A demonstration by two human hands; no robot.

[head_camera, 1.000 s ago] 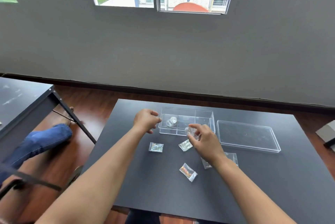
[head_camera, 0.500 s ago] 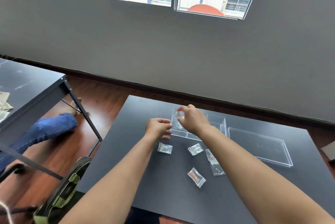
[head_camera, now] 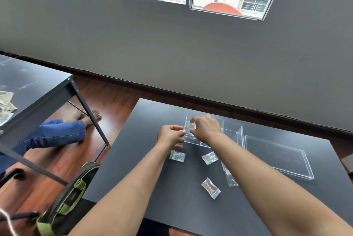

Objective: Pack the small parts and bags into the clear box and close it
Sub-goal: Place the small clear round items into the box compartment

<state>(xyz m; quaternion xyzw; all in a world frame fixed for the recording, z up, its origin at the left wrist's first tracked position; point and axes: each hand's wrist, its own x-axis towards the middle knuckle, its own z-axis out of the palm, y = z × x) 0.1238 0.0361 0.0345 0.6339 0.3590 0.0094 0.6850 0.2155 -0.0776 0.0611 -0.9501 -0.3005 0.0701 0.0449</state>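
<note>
The clear box (head_camera: 232, 130) stands open on the black table (head_camera: 152, 169), with dividers inside. My right hand (head_camera: 206, 128) is over its left compartment, fingers pinched on a small clear bag (head_camera: 191, 126). My left hand (head_camera: 170, 135) grips the box's left wall with curled fingers. The clear lid (head_camera: 277, 156) lies flat to the right of the box. Small bags lie loose in front of the box: one below my left hand (head_camera: 177, 156), one in the middle (head_camera: 209, 158), a long one (head_camera: 230, 177) partly under my right forearm, and one with orange parts (head_camera: 210, 188).
A second dark table (head_camera: 34, 90) stands to the left with crumpled paper on it. A person's leg in blue jeans (head_camera: 53, 134) reaches under it. A green and black bag (head_camera: 66, 197) sits off the near left table corner. Wall and window are ahead.
My right hand carried the small clear bag from in front of the box up and left over the left compartment. My left hand stayed at the box's left wall. The camera shifted.
</note>
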